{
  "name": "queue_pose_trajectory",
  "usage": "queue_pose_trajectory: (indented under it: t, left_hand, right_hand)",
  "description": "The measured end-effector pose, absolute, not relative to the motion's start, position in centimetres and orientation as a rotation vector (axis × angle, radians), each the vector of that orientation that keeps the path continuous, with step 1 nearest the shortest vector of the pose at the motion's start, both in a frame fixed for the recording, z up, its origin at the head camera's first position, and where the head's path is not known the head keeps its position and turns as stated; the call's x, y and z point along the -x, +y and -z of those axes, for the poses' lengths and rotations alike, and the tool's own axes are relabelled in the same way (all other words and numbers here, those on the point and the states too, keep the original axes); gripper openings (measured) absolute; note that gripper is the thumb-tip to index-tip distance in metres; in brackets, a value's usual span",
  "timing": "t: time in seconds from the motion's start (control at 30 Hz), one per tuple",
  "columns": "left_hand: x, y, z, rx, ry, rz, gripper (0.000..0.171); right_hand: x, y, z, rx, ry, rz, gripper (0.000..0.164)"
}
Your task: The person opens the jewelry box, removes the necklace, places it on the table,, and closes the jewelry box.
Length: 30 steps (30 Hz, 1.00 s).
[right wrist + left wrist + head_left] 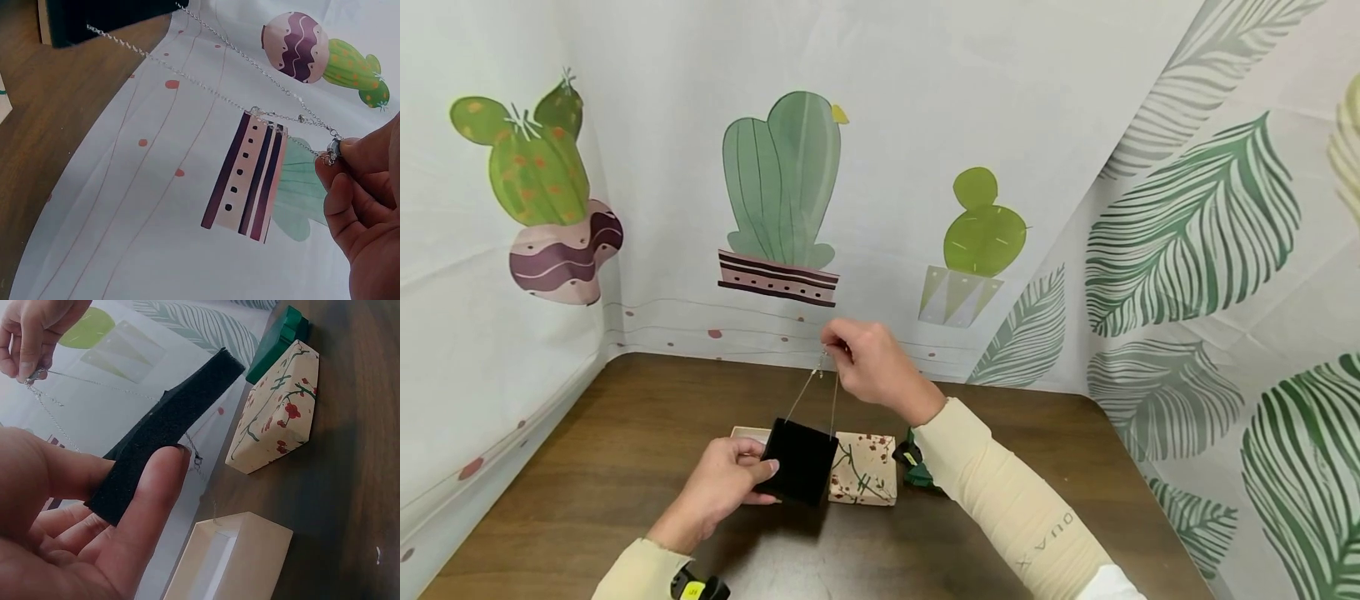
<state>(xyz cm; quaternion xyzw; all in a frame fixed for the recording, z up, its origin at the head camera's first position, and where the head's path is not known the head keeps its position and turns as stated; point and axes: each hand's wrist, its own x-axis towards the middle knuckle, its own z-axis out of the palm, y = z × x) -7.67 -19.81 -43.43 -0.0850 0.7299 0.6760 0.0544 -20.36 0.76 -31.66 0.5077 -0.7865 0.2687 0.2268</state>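
My left hand (722, 483) pinches a square black velvet pad (801, 467) by its left edge, thumb on one face and fingers behind. From the pad's upper edge a thin silver necklace (206, 87) runs up in two strands. The clasp end of that chain is pinched between thumb and forefinger of my right hand (876, 362), raised above the pad. In the left wrist view, a small silver pendant (197, 461) dangles at the underside of the pad (169, 425). Both strands look drawn fairly straight between pad and fingers.
On the brown table (985, 533), an open cream box base (256, 550) stands partly behind the pad. Beside it lies a box lid (865, 471) with a red blossom pattern. A green object (278, 344) sits just right of the lid. A printed cactus cloth (880, 125) hangs behind.
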Motion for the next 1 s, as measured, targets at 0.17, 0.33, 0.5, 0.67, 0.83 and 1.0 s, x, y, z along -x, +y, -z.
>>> queue_pose_trajectory:
  t: [0.17,0.33,0.5,0.67,0.83,1.0]
  left_hand:
    - [7.6,-19.8,43.9,0.273,2.232,-2.049,0.010]
    - [7.6,-20.0,44.1,0.279,2.244,-2.035,0.008]
    - [7.6,-20.4,44.1,0.202,2.235,-2.019,0.010]
    - [7.4,-20.5,43.6,0.181,2.229,-2.011,0.012]
    - [7.2,-20.5,43.3,0.177,2.233,-1.998,0.015]
    - [7.1,-20.6,43.1,0.210,2.264,-1.969,0.015]
  right_hand:
    - [20.7,0.9,31.5,-1.359,-2.142,-0.736,0.012]
    - [20.8,1.1,31.1,-1.316,-2.158,-0.758,0.011]
    - [20.9,1.2,30.7,-1.287,-2.170,-0.764,0.011]
    - [21.1,1.3,30.4,-1.274,-2.160,-0.791,0.013]
    - [21.3,1.6,30.4,-1.259,-2.141,-0.814,0.019]
    - [21.6,1.8,30.1,-1.249,-2.122,-0.792,0.022]
